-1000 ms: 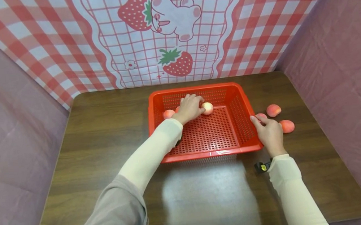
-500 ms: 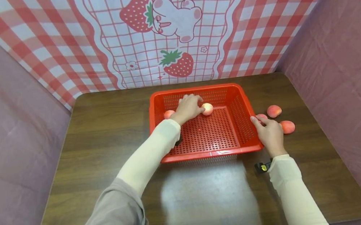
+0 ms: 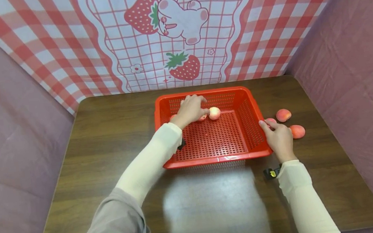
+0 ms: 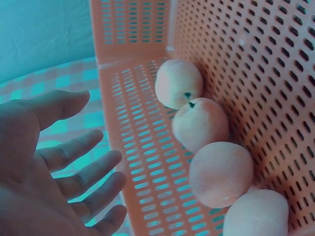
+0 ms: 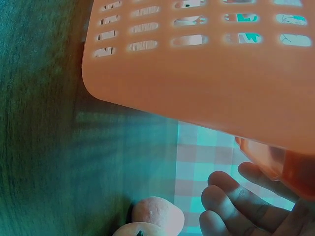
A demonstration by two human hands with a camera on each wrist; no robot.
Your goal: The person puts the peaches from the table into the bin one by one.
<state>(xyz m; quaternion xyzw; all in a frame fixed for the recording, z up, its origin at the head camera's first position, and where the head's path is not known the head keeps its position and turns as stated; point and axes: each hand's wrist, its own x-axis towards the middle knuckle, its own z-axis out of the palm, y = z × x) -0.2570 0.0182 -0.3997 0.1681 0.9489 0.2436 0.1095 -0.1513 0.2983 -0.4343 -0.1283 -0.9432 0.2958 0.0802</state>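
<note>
The red basket (image 3: 225,158) sat on the far half of the wooden table (image 3: 107,139), a little right of the middle. The person's left hand (image 3: 189,111) hung inside it near the far wall, its fingers spread and relaxed with nothing in them; the left wrist view showed a gap between that hand and a row of four peaches (image 4: 220,174), set close together on the basket's floor along the far wall. From the head, the hand and forearm hid part of that row. The right hand (image 3: 280,141) gripped the basket's right rim, the thumb over the edge and the other fingers down the outside. Three more peaches lay on the table to the right of the basket: one partly hidden behind the right hand, a second peach (image 3: 283,115) farther off, and a third peach (image 3: 298,131) just right of that hand. A black device (image 3: 271,173) showed at the right wrist. Beyond the table hung a red-and-white checked cloth (image 3: 271,14) printed with strawberries.
</note>
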